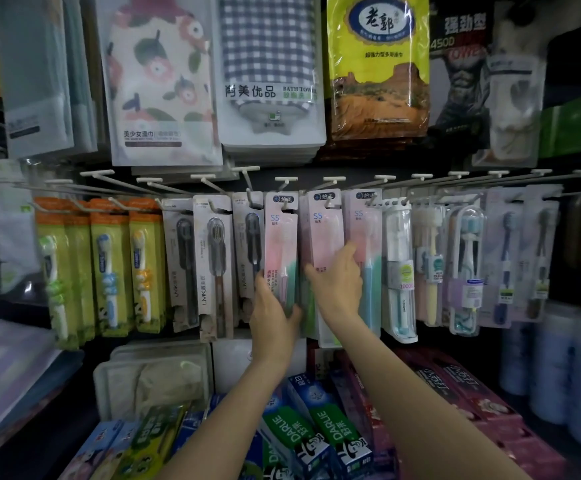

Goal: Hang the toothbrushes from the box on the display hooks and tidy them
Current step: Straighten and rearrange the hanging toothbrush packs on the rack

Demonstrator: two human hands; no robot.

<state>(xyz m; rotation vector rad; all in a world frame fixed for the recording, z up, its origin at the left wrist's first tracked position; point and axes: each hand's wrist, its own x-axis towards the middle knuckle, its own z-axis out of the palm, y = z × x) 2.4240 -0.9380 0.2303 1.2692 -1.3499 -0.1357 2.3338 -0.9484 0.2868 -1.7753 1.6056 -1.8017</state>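
Both hands are reaching to the hanging toothbrush packs

The left hand (271, 308) is gripping the pink-and-green carded toothbrush pack (281, 251); the right hand (338, 277), fingers straight, is pressing the middle pink pack (323, 233).

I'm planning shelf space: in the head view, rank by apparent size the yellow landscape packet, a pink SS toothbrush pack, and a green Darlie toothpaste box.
1. Yellow landscape packet, clearly largest.
2. Pink SS toothbrush pack and green Darlie toothpaste box: unranked, since the box lies nearer the camera.
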